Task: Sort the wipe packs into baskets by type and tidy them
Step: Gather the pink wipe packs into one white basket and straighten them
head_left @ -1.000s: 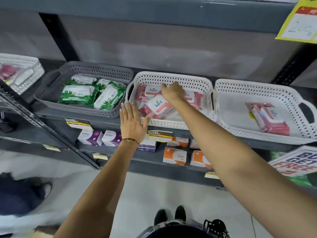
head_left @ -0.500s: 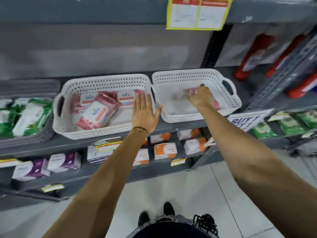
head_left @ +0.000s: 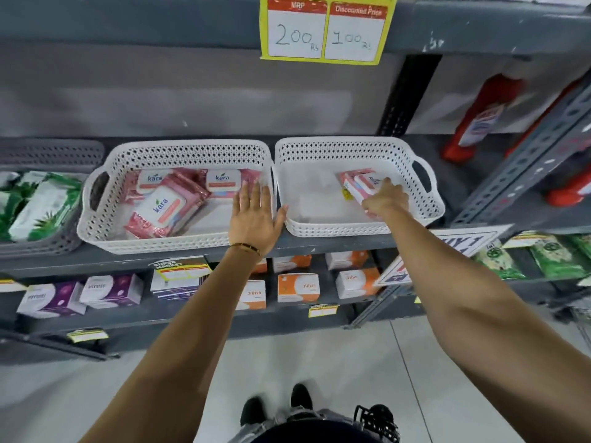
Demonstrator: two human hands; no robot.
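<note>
Two white baskets stand side by side on a grey shelf. The middle basket (head_left: 179,241) holds several pink Kara wipe packs (head_left: 166,209). My left hand (head_left: 256,219) lies flat and open on its front right corner. The right basket (head_left: 355,148) holds pink wipe packs (head_left: 358,183) near its right side. My right hand (head_left: 385,203) reaches into that basket and its fingers rest on the packs; whether it grips them is hidden. A grey basket (head_left: 54,247) at the left holds green wipe packs (head_left: 41,203).
A yellow price sign (head_left: 326,30) hangs from the shelf above. Red bottles (head_left: 479,119) stand at the right. The lower shelf carries purple boxes (head_left: 80,292), orange boxes (head_left: 297,286) and green packs (head_left: 550,257). A slanted shelf post (head_left: 524,164) crosses at the right. My shoes (head_left: 278,407) show on the floor.
My right hand left the middle basket and went into the right basket onto the pink packs. My left hand shifted from the basket's front left to its right corner. The view swung right.
</note>
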